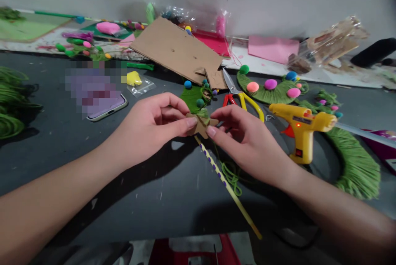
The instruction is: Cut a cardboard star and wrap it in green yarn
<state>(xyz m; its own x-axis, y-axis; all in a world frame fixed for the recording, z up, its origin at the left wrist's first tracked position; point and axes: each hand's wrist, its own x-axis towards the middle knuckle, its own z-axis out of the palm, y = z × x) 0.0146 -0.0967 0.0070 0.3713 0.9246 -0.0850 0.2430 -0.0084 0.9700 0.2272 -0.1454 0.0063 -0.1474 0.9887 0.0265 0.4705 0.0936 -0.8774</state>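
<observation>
Between my two hands is a small star-shaped cardboard piece (202,127) with green yarn across its top. My left hand (161,123) pinches its left side between thumb and fingers. On its right side, the thumb and fingers of my right hand (243,133) are closed on it too. A yellow stick (233,197) with purple dots slants down toward the table's front edge from just below the star. Loose green yarn (232,178) lies beside the stick. Behind my fingers is a green piece with pompoms (191,97), partly hidden.
A yellow glue gun (305,127) with its light on stands at right, near a yarn-wrapped green arc (360,166). Scissors (243,96) lie behind my right hand, below a cardboard sheet (176,50). To the left are a phone (107,106) and green yarn (14,104).
</observation>
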